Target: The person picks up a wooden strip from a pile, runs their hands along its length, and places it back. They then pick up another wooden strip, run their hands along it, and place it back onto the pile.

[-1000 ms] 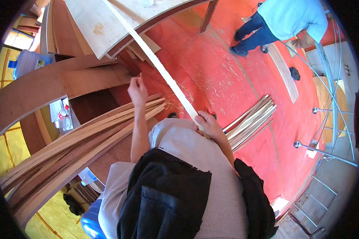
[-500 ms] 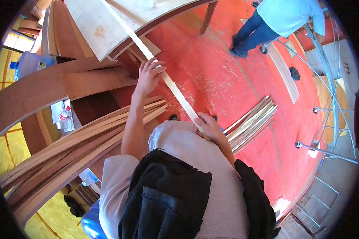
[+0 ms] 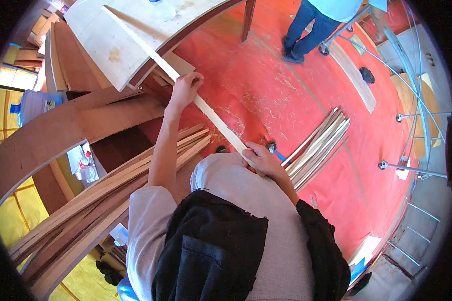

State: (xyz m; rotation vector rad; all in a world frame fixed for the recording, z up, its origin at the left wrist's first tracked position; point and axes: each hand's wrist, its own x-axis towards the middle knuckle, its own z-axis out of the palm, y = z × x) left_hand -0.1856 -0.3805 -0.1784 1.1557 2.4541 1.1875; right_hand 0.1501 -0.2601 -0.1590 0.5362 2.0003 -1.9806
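Note:
A long, pale wooden strip [image 3: 217, 120] runs from my lap up to the white tabletop [image 3: 93, 37], its far end lying over the table. My left hand [image 3: 186, 89] is closed around the strip's middle, just short of the table edge, with the fingers curled over it. Close to my body, my right hand [image 3: 262, 159] grips the near end, thumb on top; the very end is partly hidden by the hand. Beneath the strip, wood shavings [image 3: 236, 118] lie scattered on the red floor covering.
Bundled thin strips [image 3: 321, 148] lie on the floor at my right. Longer boards [image 3: 105, 190] and a curved brown wooden piece [image 3: 60, 118] are at my left. Ahead, a person in blue jeans [image 3: 311, 30] stands by a wheeled metal frame [image 3: 346, 25].
My left hand's fingers have gone from spread over the strip to curled around it. The view has shifted slightly, and the other person appears farther left. My right hand keeps its grip.

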